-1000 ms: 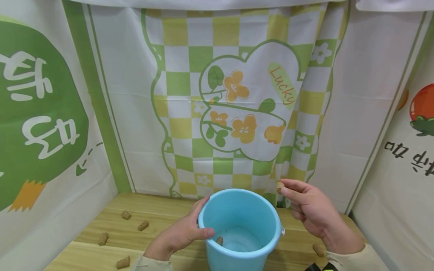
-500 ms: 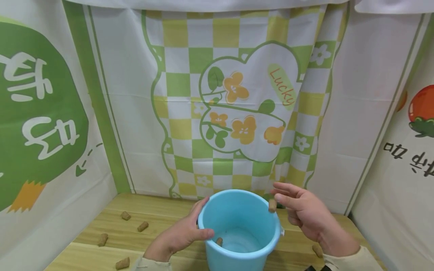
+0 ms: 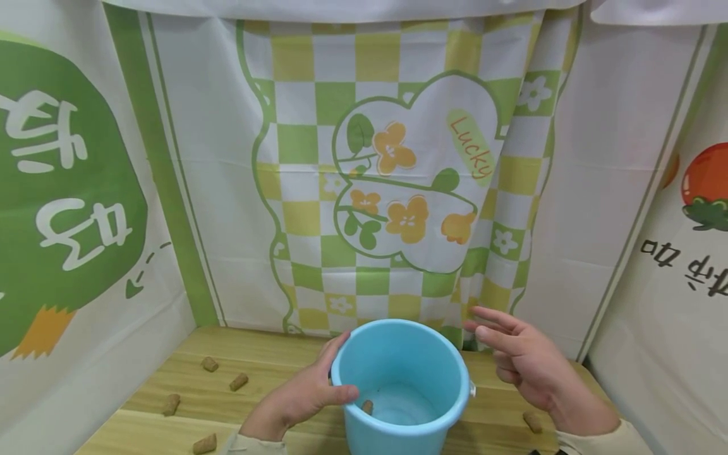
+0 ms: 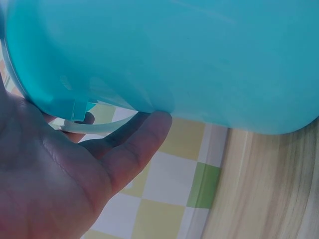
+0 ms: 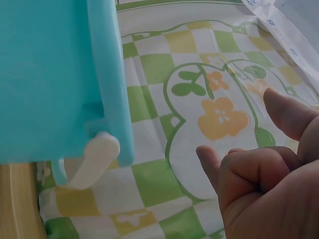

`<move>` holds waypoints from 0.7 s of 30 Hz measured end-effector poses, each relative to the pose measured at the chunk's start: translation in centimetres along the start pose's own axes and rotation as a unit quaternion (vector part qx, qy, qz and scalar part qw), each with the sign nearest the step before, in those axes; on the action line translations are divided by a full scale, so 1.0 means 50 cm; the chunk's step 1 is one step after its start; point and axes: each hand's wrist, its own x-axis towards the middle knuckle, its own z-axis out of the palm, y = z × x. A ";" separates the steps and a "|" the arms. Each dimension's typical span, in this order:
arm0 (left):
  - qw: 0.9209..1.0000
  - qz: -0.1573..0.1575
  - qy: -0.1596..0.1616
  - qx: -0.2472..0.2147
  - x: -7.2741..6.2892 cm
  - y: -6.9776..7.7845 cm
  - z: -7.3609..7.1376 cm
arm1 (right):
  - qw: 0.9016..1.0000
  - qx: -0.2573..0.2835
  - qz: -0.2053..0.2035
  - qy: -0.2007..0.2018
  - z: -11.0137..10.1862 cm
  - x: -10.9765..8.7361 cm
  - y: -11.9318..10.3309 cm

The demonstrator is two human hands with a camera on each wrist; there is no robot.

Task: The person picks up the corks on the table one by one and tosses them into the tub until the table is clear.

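Shows one table (image 3: 261, 344), one left hand (image 3: 309, 393), one right hand (image 3: 527, 359), one bucket (image 3: 409, 354) — six visible corks (image 3: 239, 382), five outside it, one inside.

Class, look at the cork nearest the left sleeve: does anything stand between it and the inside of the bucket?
Yes: the left sleeve and left hand lie between the cork and the bucket, whose wall also rises in the way. Apart from the thumb, nothing visible covers its open top.

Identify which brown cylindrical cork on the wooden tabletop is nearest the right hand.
The lone cork right of the light-blue plastic bucket, near the right hand; the other four tabletop corks in view lie left of the bucket.
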 end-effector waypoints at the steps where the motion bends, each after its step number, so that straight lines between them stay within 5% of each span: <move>1: 1.000 0.000 0.000 0.001 0.000 0.000 0.000 | 1.000 0.001 0.000 0.001 -0.005 0.000 0.003; 14: 1.000 0.001 -0.006 -0.008 0.001 -0.008 0.000 | 0.994 0.105 -0.001 0.024 -0.119 -0.010 0.063; 21: 1.000 0.000 0.001 0.002 0.001 -0.003 0.000 | 0.993 0.111 0.008 0.037 -0.180 -0.005 0.118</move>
